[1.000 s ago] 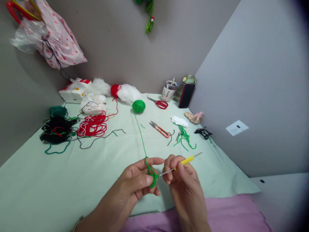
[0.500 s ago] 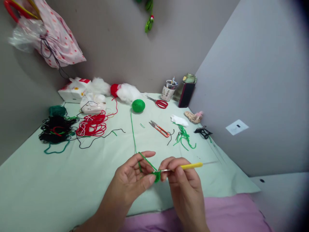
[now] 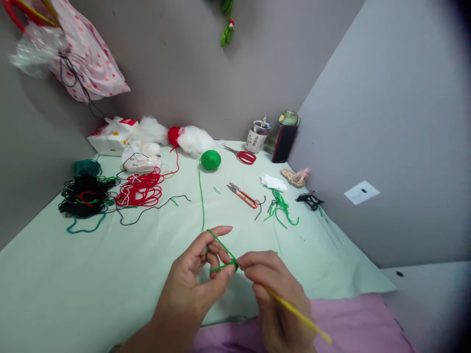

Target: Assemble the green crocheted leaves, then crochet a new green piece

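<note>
My left hand [image 3: 196, 277] is low in the middle, its fingers curled with green yarn [image 3: 217, 252] looped over the forefinger and a small green crochet piece [image 3: 234, 266] pinched at the thumb tip. My right hand [image 3: 277, 294] is closed on a yellow-handled crochet hook [image 3: 300, 317], whose handle points down and to the right toward me; its tip meets the green piece. The yarn strand [image 3: 200, 196] runs up the table to a green yarn ball [image 3: 211, 160].
On the pale green table [image 3: 73, 274] lie orange snips [image 3: 243, 195], red scissors [image 3: 243, 156], green scraps [image 3: 280, 208], tangled red yarn [image 3: 142, 191], black yarn [image 3: 84, 196], white stuffing [image 3: 193, 139], a cup [image 3: 257, 137] and a bottle [image 3: 283, 135]. Grey walls close in behind and right.
My right hand has turned the hook: its yellow handle swung from pointing right and away to pointing down toward me. The yarn loop on my left forefinger has lifted and opened wider.
</note>
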Demonstrator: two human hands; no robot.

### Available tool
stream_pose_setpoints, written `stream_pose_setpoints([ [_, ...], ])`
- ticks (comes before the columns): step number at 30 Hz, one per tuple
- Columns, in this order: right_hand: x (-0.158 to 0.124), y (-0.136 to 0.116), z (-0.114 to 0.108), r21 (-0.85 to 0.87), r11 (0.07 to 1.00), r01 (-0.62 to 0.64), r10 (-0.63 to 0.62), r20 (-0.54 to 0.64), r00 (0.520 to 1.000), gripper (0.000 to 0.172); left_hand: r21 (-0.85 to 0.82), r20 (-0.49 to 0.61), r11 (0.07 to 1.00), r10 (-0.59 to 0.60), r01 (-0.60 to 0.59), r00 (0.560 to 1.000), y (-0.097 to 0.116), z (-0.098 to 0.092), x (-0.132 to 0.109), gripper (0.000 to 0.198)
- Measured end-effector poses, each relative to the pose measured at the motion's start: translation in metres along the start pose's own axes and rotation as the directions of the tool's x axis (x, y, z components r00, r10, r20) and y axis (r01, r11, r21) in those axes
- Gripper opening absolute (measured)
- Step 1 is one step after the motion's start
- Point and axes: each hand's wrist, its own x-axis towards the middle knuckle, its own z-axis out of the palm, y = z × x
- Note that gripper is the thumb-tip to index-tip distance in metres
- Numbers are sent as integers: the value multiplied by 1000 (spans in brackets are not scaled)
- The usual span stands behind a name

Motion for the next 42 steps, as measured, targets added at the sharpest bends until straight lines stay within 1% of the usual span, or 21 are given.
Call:
stream_pose_setpoints([
  [2,-4,1,2,-217,971,104,-107,-2,994,33,-113,39,992,-50,54,998,1,1,0,56],
  [3,-6,1,2,-278,952,130,-136,0,991,36,-193,103,975,-93,111,990,2,2,1,58],
  [4,-7,1,3,-289,948,131,-137,2,991,38,-266,183,946,-140,186,973,3,1,1,59],
  [6,-7,1,3,-156,987,48,-54,-34,998,35,-360,297,877,-214,317,931,5,-1,3,54],
  [8,-3,0,2,102,990,-101,113,-128,985,28,-400,305,844,-245,357,920,7,-2,3,45],
  [10,3,-1,3,369,912,-182,264,-185,947,26,-403,258,860,-221,313,941,10,-1,2,40],
  [11,6,-1,4,444,874,-195,300,-180,937,24,-384,249,878,-200,286,948,11,-1,1,38],
  [13,9,-1,7,463,861,-212,305,-136,943,22,-313,238,921,-161,233,958,11,2,0,37],
  [16,6,-1,10,311,928,-205,250,-109,962,25,-209,167,965,-125,159,978,9,6,0,41],
  [18,-1,0,11,148,976,-161,180,-128,975,31,-187,136,971,-125,150,983,7,8,2,48],
  [20,-7,1,10,-40,995,-91,86,-113,990,37,-233,178,951,-164,203,970,6,8,3,51],
  [21,-8,1,9,-98,993,-65,56,-91,994,38,-277,215,928,-194,250,957,6,7,4,49],
  [22,-9,2,8,-105,993,-59,51,-81,995,38,-325,253,898,-220,297,942,7,7,4,45],
  [23,-8,2,7,-57,995,-80,74,-97,993,36,-368,282,867,-240,336,929,7,6,4,40],
  [25,-3,2,6,148,975,-165,190,-175,966,30,-415,289,832,-263,368,920,8,4,4,30],
  [27,3,2,7,360,906,-225,316,-219,923,25,-410,233,855,-240,319,942,8,2,5,25],
  [29,8,1,9,460,853,-247,358,-169,918,23,-358,189,903,-179,238,965,7,1,5,26],
  [32,10,2,11,464,847,-261,341,-96,935,21,-276,194,949,-101,153,976,4,0,4,30],
  [35,10,2,12,474,843,-255,346,-114,931,21,-257,196,957,-83,133,977,3,0,2,37],
  [39,10,2,11,472,842,-261,351,-113,929,21,-299,189,944,-83,138,978,5,2,1,45],
  [42,9,2,11,448,855,-260,333,-91,939,20,-322,236,929,-107,182,966,6,2,4,52],
])
